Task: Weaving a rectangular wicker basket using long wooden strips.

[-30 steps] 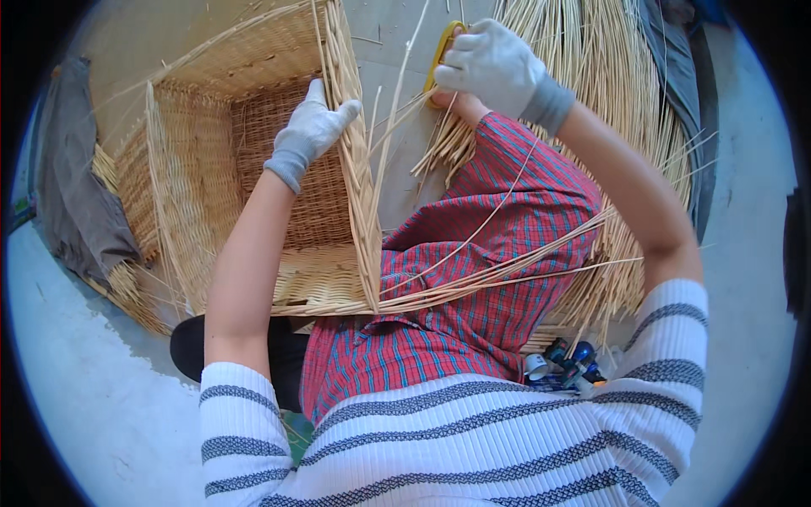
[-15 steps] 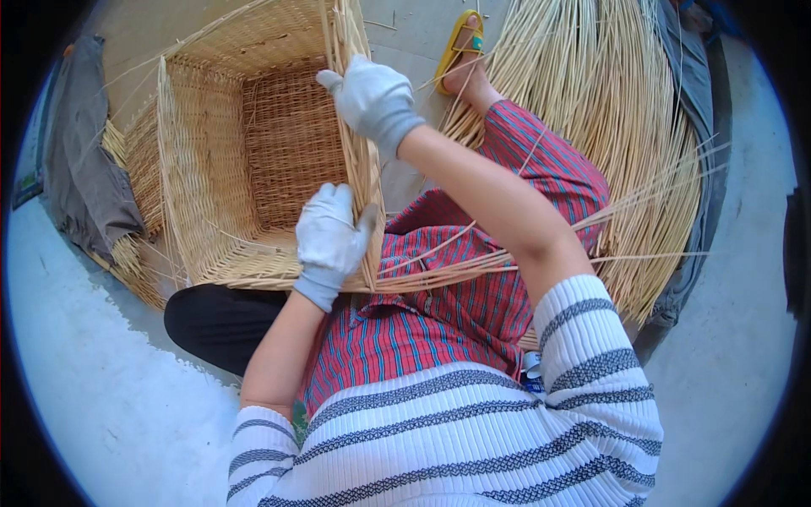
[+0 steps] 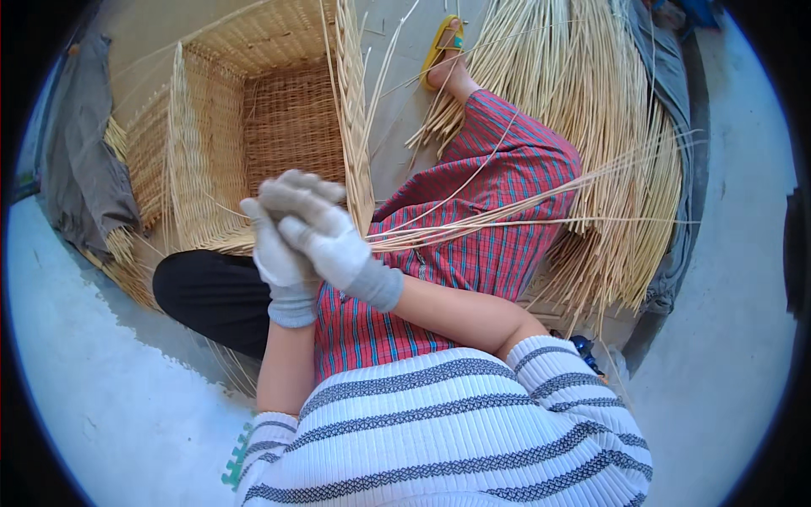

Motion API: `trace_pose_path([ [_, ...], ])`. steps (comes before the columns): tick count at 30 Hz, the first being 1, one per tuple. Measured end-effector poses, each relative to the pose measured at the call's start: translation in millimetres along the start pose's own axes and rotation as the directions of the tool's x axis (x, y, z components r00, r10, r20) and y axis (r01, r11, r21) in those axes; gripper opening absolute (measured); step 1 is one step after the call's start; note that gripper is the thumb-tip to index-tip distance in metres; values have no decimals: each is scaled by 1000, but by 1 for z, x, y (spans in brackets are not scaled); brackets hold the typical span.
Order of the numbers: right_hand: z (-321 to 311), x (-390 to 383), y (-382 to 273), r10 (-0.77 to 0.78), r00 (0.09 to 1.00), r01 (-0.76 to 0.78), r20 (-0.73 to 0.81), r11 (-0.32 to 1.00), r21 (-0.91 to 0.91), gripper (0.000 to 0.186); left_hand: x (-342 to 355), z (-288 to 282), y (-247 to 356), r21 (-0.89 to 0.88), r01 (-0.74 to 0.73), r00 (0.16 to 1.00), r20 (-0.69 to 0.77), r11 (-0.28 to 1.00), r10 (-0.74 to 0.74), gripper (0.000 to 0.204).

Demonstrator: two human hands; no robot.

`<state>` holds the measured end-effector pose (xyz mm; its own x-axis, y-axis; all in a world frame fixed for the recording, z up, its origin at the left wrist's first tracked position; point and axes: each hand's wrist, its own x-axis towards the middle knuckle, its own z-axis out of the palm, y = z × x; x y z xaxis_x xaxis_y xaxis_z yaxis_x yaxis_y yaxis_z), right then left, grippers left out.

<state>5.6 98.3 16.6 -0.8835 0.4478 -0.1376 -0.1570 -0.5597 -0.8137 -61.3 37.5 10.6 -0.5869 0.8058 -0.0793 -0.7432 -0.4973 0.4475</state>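
Observation:
A woven wicker basket rests tilted in front of me, its opening turned toward me and its darker inside showing. Over its near corner, my two white-gloved hands meet, apart from any hold on the rim. My left hand points upward with its fingers stretched. Laid across it is my right hand, fingers extended and slightly blurred; the space between the palms is hidden. Long loose wicker strands run from the basket's near right corner across the red plaid cloth on my lap.
A large bundle of pale wicker rods lies at the right beside grey cloth. More rods under a grey cloth lie at the left. My foot in a yellow slipper is beyond the lap, near scattered strands on the floor.
Both hands have left the basket's right rim and come together near its close corner. My right hand moved down toward me. The basket's rim strands shifted slightly.

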Motion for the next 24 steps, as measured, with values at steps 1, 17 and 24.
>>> trace_pose_path([
  [1, 11, -4, -5, 14, 1000, -16, 19, 993, 116, 46, -2, -3, 11, -37, -9, 1000, 12, 999, 9, 56],
  [17, -39, -39, -35, -120, 919, 41, 375, 976, 212, 59, 9, 58, 55, 435, -207, 943, -148, 876, 297, 38],
  [24, -14, -24, -50, -228, 889, -44, 398, 820, 570, 55, 2, 73, 26, 884, -282, 956, 226, 372, 187, 39],
])
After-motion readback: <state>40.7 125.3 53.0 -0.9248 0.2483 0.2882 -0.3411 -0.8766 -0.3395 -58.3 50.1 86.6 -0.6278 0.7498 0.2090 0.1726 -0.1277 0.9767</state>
